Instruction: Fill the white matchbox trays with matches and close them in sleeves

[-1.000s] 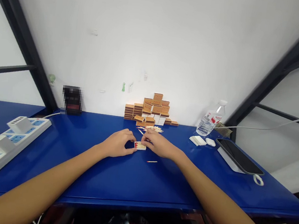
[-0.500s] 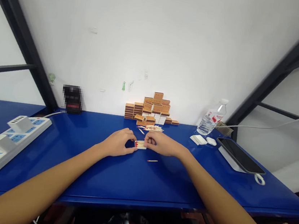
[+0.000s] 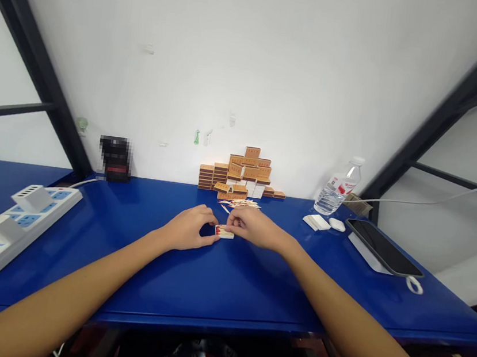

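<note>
A small open matchbox tray (image 3: 224, 232) with red-tipped matches in it lies on the blue table (image 3: 217, 280), between my hands. My left hand (image 3: 191, 228) is curled, its fingertips gripping the tray's left end. The fingers of my right hand (image 3: 254, 228) are pinched together on the tray's right end and top. Whether they also hold a match is hidden. Just behind the hands lies a loose heap of matches (image 3: 244, 203). Beyond it, a stack of tan matchboxes (image 3: 243, 174) stands against the wall.
A white power strip with plugs (image 3: 7, 222) lies at the left edge. At the right are a water bottle (image 3: 337, 192), small white items (image 3: 317, 222) and a phone on a stand (image 3: 380, 248). A dark object (image 3: 114, 158) stands at the back left, and black frame bars slant up on both sides.
The single match that lay on the table in front of my right hand is gone from there. My right hand has shifted slightly left onto the tray. My left hand has stayed put.
</note>
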`<state>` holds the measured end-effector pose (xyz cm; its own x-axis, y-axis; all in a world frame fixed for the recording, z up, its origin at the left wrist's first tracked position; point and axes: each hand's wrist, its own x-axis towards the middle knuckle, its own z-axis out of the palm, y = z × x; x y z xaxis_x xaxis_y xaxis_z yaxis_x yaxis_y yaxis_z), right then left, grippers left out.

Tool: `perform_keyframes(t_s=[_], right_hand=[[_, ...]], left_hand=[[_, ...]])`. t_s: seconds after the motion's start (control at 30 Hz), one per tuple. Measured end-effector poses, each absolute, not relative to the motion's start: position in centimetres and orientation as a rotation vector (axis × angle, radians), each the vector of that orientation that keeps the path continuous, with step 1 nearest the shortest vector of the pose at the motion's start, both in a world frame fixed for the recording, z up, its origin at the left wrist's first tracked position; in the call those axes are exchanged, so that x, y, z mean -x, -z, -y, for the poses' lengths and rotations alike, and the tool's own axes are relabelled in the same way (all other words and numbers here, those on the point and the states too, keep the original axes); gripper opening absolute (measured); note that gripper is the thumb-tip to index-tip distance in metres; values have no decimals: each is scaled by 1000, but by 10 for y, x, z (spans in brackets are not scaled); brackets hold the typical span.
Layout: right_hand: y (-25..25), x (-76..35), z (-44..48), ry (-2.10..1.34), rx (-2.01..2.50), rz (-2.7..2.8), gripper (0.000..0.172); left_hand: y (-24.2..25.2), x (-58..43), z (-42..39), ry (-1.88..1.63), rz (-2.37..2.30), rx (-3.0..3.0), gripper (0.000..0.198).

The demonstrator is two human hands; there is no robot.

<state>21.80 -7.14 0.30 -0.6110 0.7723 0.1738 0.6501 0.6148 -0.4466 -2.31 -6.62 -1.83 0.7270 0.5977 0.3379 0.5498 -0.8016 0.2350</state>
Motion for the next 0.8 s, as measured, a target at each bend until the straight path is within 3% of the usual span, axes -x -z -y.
perform_keyframes(t_s=[0.1, 0.33, 0.57, 0.8], right_hand=[[4, -211, 68, -268, 1166, 2502, 6], [-4, -242, 55, -194, 1333, 2409, 13], [8, -259, 40, -620, 1487, 2417, 10], [1, -243, 54, -484, 1262, 2453, 15]], left_hand=[[18, 23, 66, -605, -935, -2805, 23], [18, 24, 66, -609, -936, -2789, 22], [19, 25, 65, -632, -935, -2788, 23], [20, 24, 65, -617, -951, -2792, 23]])
